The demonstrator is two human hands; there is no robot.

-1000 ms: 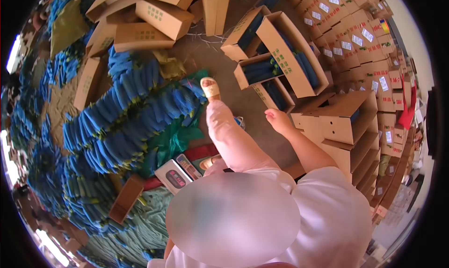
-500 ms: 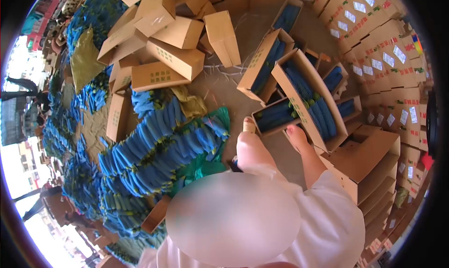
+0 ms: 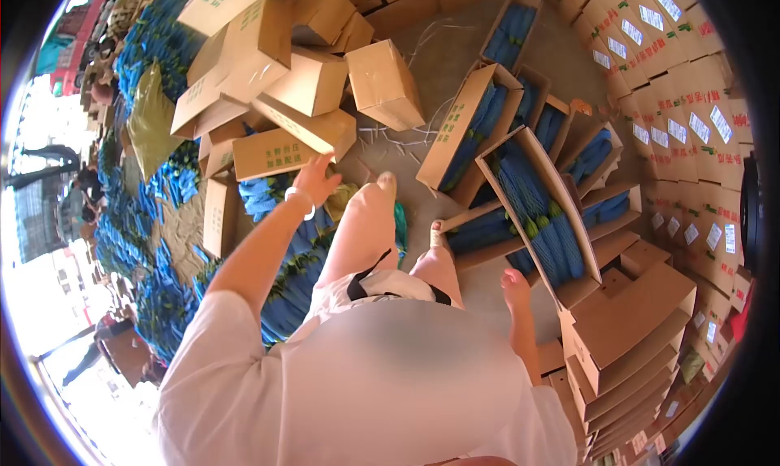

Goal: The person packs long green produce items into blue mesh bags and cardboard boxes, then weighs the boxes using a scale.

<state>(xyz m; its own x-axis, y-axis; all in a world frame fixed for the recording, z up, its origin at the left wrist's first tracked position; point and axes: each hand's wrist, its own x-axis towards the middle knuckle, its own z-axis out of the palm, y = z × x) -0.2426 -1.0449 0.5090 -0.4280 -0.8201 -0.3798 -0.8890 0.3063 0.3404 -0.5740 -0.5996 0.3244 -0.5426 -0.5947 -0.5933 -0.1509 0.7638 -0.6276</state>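
Note:
My left hand [image 3: 317,182] is open, fingers spread, over the lower edge of a closed cardboard carton [image 3: 272,153]; whether it touches is unclear. Under that arm, blue net-wrapped bundles [image 3: 296,291] with yellow-green ends lie in rows on the floor. My right hand [image 3: 515,286] hangs loosely open, holding nothing visible, left of the lower end of a long open carton [image 3: 597,255]. Inside that tilted carton are more blue net-wrapped bundles [image 3: 536,210]. It rests on top of other filled open cartons.
Closed cartons [image 3: 313,80] are heaped at upper left, with a carton [image 3: 386,84] beside them. Empty open cartons [image 3: 630,320] are stacked at lower right. Labelled cartons [image 3: 686,100] form a wall on the right. White straps [image 3: 398,130] lie on the floor.
My left hand has come into view, stretched out toward the heaped cartons. My right hand has drawn back and down from the open carton's side. My legs have shifted left.

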